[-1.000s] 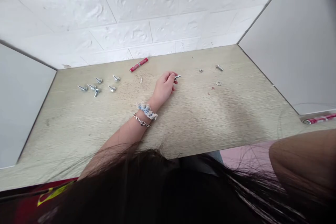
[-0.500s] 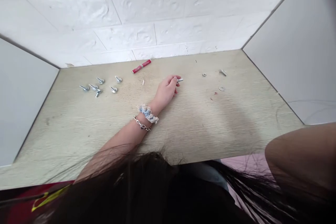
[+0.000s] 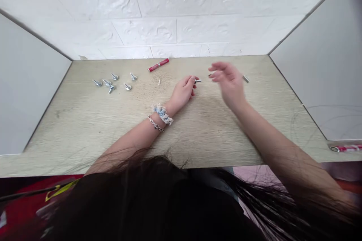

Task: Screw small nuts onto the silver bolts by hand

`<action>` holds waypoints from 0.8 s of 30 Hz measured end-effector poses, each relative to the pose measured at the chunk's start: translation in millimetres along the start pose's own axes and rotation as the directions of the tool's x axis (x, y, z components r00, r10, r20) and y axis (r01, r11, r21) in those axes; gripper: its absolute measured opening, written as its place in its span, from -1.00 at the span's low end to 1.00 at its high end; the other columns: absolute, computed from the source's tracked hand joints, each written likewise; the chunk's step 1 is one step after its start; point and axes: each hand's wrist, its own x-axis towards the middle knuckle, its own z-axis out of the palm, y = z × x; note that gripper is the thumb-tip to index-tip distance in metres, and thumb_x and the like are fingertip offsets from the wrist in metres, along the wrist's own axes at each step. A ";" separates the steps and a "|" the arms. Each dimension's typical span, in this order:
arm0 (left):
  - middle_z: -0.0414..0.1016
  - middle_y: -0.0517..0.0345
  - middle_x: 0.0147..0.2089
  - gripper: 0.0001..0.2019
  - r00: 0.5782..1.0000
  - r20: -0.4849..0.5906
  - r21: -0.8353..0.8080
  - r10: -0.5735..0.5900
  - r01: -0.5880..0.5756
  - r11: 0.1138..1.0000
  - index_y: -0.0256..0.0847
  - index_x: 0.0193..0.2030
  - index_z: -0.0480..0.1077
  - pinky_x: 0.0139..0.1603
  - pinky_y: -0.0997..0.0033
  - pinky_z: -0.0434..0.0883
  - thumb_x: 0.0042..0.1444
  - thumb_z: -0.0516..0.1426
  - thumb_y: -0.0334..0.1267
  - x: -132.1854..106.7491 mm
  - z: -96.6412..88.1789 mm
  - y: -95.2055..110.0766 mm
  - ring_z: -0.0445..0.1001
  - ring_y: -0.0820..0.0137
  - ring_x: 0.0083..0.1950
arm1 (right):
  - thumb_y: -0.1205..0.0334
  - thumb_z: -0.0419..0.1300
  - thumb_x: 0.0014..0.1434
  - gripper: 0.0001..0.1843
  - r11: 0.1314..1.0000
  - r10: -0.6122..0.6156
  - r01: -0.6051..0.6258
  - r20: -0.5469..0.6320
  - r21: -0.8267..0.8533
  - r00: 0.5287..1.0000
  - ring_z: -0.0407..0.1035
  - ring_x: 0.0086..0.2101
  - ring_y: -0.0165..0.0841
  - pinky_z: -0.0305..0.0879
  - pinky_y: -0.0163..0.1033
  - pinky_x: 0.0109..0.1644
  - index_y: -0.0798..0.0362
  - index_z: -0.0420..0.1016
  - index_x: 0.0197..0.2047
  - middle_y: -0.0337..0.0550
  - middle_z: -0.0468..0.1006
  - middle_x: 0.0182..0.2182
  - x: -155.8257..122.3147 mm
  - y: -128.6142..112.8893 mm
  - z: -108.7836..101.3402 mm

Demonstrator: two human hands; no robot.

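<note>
My left hand rests on the wooden table near its middle, fingers curled round a small metal bolt whose end pokes out to the right. A scrunchie and a chain bracelet sit on that wrist. My right hand hovers just right of the bolt, blurred by motion, with its fingers spread and pointing left; nothing shows in it. It covers the spot where a nut and a washer lay. One more bolt lies just beyond it to the right.
Several silver bolts lie grouped at the back left of the table. A red tube lies against the white brick wall. Grey panels close both sides. A second red tube lies at the right edge. My dark hair fills the bottom of the view.
My right arm has swung in from the lower right and its hand is now over the table beside the left hand. The left hand has kept the bolt in place. The camera tilted slightly.
</note>
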 end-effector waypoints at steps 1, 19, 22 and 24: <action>0.30 0.24 -0.40 -0.72 1.000 0.005 0.002 0.007 -0.007 1.000 -0.28 -0.10 0.42 -0.54 0.62 0.21 0.37 -0.09 -0.25 0.4 -0.2 0.1 0.24 0.62 -0.54 | 0.04 0.17 0.22 -0.66 0.999 0.004 -0.003 0.020 -0.044 1.000 0.46 -0.25 -0.38 0.48 -0.16 -0.14 0.02 0.44 0.01 -0.14 0.54 -0.14 -3.6 3.5 4.5; 0.27 0.22 -0.51 -0.65 0.974 0.101 0.268 0.203 -0.224 0.937 -0.26 -0.46 0.31 -0.36 0.48 0.22 0.34 -0.08 -0.26 7.8 -4.5 -12.0 0.26 0.48 -0.42 | 0.33 0.03 0.23 -0.81 0.925 -0.016 0.130 0.306 -0.358 0.952 0.34 -0.19 -0.28 0.27 -0.17 -0.06 0.06 0.43 -0.14 -0.07 0.51 -0.21 -17.6 -1.4 21.3; 0.34 0.19 -0.48 -0.68 0.970 0.095 0.281 0.222 -0.240 0.929 -0.27 -0.38 0.38 -0.30 0.48 0.29 0.34 -0.08 -0.26 6.0 -4.9 -13.3 0.32 0.45 -0.37 | 0.29 0.00 0.26 -0.81 0.918 -0.003 0.134 0.332 -0.373 0.943 0.34 -0.15 -0.25 0.25 -0.16 -0.04 0.06 0.41 -0.13 -0.03 0.49 -0.17 -17.4 -3.6 22.6; 0.42 0.16 -0.43 -0.67 0.966 0.121 0.266 0.230 -0.255 0.930 -0.28 -0.25 0.45 -0.23 0.46 0.34 0.34 -0.09 -0.23 4.2 -5.4 -14.7 0.39 0.42 -0.31 | 0.25 -0.04 0.29 -0.80 0.911 0.026 0.116 0.338 -0.395 0.941 0.33 -0.15 -0.24 0.24 -0.15 -0.04 0.05 0.40 -0.18 -0.02 0.48 -0.17 -17.2 -4.7 23.6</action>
